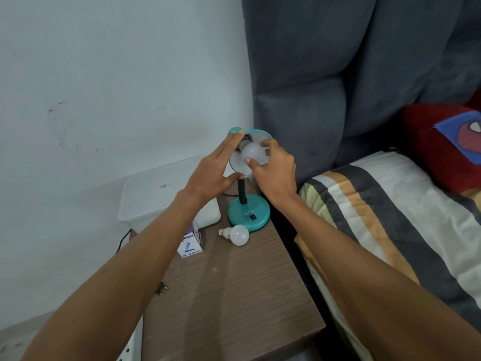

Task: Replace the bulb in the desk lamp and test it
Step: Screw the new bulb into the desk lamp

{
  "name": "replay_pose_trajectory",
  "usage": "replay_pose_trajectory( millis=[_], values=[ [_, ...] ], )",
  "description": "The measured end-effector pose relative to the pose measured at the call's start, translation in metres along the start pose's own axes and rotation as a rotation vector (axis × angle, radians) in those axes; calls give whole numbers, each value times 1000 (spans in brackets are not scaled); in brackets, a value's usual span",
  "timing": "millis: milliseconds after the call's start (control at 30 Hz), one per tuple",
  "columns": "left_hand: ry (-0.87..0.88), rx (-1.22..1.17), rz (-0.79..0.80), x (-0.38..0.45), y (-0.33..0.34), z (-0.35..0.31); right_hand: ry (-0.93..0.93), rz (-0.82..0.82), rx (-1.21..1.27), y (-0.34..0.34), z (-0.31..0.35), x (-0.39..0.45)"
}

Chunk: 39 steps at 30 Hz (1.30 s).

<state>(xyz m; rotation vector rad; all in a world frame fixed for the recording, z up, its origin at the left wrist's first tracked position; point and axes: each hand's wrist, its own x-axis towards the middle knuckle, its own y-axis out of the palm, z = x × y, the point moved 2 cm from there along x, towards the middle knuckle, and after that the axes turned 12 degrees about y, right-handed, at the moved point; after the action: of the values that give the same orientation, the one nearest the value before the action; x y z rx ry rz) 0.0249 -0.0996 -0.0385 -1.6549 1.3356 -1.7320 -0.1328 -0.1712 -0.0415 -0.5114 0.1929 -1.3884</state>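
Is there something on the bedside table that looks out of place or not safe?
Yes. A loose bulb lies on its side beside the lamp base, free to roll. The plug lies at the table's left edge, apparently not plugged in.

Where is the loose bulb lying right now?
In the head view, the loose bulb lies on its side on the wooden table, just in front of the lamp base and right of the small box.
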Motion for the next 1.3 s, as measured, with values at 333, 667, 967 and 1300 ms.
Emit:
replay_pose_trajectory(
  millis=[333,667,967,1300],
  values=[
    [7,-2,5,-1,0,0,-92,-60,-13,2,8,-6],
    [13,9,12,-2,2,0,51,-23,-24,3,0,1],
    [4,-12,3,-4,1,5,-162,13,-42,4,8,-3],
    [-7,-3,6,-5,1,4,43,13,-73,0,9,-3]
  ],
)
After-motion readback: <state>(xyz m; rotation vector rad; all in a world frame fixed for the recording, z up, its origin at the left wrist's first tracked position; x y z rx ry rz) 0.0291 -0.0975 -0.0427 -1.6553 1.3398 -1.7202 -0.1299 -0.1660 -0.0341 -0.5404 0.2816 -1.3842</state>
